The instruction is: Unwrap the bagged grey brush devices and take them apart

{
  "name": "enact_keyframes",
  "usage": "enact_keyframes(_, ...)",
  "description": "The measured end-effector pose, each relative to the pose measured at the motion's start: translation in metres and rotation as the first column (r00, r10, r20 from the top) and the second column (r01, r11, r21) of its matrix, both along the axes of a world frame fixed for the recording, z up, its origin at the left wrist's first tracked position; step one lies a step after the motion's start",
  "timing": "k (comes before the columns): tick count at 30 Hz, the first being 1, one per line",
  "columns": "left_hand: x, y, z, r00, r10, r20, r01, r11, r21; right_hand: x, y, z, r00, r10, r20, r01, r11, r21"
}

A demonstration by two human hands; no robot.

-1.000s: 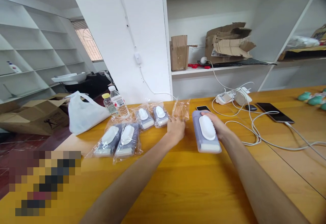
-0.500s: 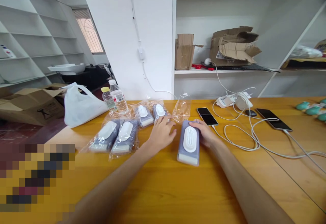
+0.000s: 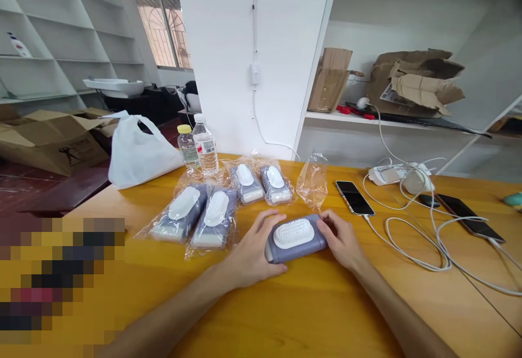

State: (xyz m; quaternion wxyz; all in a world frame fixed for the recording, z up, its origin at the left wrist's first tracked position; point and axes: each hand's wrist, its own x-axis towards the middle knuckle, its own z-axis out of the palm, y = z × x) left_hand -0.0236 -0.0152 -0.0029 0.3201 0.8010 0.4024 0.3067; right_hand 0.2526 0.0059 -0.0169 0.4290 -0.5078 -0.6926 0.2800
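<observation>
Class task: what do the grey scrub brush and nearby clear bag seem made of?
The grey scrub brush looks like matte moulded plastic, smooth and even; its white bristles may be nylon or rubber. The clear bag seems thin plastic film, creased and shiny.

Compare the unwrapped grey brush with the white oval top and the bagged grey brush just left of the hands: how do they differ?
The unwrapped grey brush is bare, while the bagged grey brush lies inside a clear plastic bag. The unwrapped one lies crosswise, touched by the left hand and right hand; the bagged one lies untouched, its length pointing away from the person. Both have a grey body and white oval top.
</observation>
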Motion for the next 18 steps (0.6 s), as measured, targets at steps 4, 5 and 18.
enact_keyframes(4, -0.015, 0.007, 0.009, 0.993, -0.108, -0.041, 0.106, 0.993, -0.051, 0.008, -0.004, -0.003, 0.984, 0.087, 0.157, -0.092, 0.995, 0.027)
enact_keyframes(5, -0.018, 0.008, 0.011, 0.99, -0.128, -0.052, 0.125, 0.99, -0.062, 0.01, -0.004, -0.003, 0.98, 0.122, 0.16, -0.129, 0.991, 0.035)
enact_keyframes(18, -0.01, 0.011, -0.005, 0.99, 0.129, -0.058, -0.129, 0.992, 0.01, 0.027, -0.001, -0.001, 0.932, 0.312, 0.182, -0.289, 0.947, -0.143)
